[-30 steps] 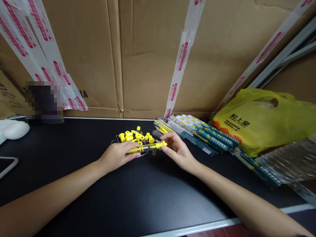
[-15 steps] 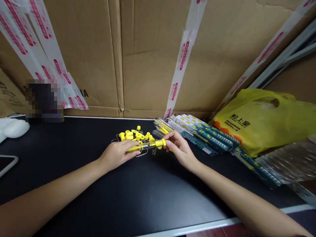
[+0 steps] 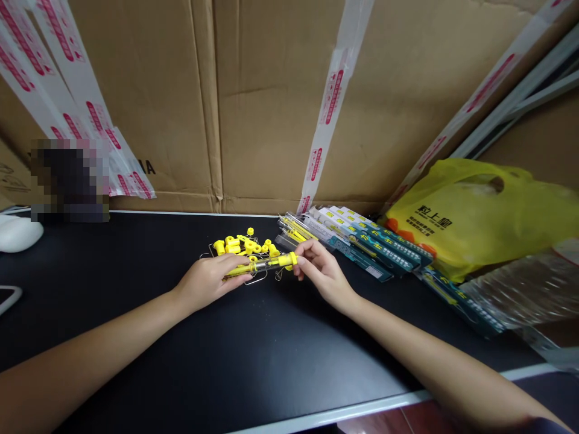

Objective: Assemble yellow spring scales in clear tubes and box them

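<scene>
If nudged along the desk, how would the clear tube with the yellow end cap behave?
The clear tube would probably roll, since it looks long and round. It seems fairly stiff, staying straight between the left hand and right hand.

Loose parts (image 3: 249, 246) on the table (image 3: 271, 349) before me. To my right: boxes (image 3: 384, 244), then bag (image 3: 479, 223); cardboard (image 3: 271, 132) behind.
</scene>
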Action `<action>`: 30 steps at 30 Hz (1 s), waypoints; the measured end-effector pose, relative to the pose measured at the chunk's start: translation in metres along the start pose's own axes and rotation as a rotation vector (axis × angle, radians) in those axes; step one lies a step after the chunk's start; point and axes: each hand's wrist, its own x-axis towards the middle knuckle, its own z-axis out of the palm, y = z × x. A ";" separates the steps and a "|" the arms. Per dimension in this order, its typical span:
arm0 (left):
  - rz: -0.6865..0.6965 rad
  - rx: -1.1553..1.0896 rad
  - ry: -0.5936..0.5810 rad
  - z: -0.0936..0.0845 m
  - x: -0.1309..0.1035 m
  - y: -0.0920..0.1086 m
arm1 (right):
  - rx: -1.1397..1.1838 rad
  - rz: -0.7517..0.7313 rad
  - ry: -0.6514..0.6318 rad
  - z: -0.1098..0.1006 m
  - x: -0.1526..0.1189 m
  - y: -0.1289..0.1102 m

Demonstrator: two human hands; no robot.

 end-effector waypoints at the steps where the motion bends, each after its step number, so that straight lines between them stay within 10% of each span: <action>1: -0.003 0.000 -0.006 -0.001 0.000 0.000 | 0.007 0.000 -0.008 0.000 0.001 0.000; 10: -0.090 -0.033 -0.036 -0.001 0.002 0.002 | -0.477 -0.198 0.116 -0.024 0.013 -0.009; 16: -0.070 -0.025 -0.038 -0.001 0.002 0.003 | -1.146 -0.334 -0.251 -0.027 0.015 0.002; 30: -0.010 0.016 0.021 0.002 0.001 0.001 | -1.065 -0.316 -0.269 -0.028 0.018 0.010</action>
